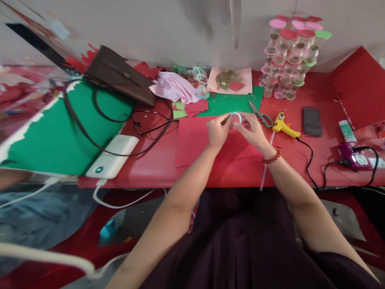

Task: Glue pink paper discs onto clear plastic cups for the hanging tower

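Observation:
My left hand [219, 130] pinches the left side of a small round ring [237, 116] with a pale whitish rim. My right hand [252, 130], with a red bead bracelet [272, 157] at the wrist, grips the same ring from the right. Fingers cover part of it, so whether it has a clear middle is hard to tell. Both hands are over red paper sheets [192, 140] on the red table. Just right of my right hand lie grey-handled scissors [264, 118]. Beyond them is a yellow glue gun [285, 127] with a long glue stick [264, 172] out of its back.
A brown bag [120, 76], eyeglasses [150, 126] and a white power bank [114, 156] lie left. Behind are pink cloth [176, 88], clear rings [200, 75] and green sheet [225, 105]. A hanging cluster of clear cups [281, 60] and a purple plug adapter [355, 156] are right.

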### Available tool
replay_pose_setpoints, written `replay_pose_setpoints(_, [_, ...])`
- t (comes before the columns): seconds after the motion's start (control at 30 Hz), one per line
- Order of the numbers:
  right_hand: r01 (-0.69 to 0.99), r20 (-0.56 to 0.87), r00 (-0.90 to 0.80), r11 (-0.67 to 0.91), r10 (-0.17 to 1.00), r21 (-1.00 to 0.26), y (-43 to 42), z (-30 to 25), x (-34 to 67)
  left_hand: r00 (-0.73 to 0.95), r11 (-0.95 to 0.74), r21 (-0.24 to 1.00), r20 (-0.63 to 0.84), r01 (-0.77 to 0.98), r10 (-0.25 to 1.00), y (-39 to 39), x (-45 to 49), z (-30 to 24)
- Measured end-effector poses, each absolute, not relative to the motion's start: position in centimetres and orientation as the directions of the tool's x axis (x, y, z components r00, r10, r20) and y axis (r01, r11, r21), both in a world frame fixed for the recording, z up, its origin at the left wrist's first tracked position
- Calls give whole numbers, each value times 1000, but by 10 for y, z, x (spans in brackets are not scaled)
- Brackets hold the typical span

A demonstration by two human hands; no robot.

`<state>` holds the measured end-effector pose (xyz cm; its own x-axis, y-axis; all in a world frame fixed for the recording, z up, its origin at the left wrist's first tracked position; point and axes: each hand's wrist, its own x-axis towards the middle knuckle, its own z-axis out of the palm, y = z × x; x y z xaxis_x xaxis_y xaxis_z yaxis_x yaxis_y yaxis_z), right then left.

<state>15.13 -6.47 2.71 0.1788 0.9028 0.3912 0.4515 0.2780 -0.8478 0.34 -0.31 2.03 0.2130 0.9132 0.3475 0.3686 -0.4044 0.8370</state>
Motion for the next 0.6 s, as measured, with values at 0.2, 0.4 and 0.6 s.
replay_pose_setpoints(0.2, [351,281,130,221,951,-910,-64,24,146,266,-471,751,390,463,882,1,1,17])
replay_pose_setpoints(0.4, [448,313,195,200,929,-871,-63,24,146,432,-605,622,427,497,794,5,-5,20])
replay_pose_setpoints(0.6, [470,346,201,220,916,-855,-64,20,145,491,-603,532,354,595,796,4,-6,25])
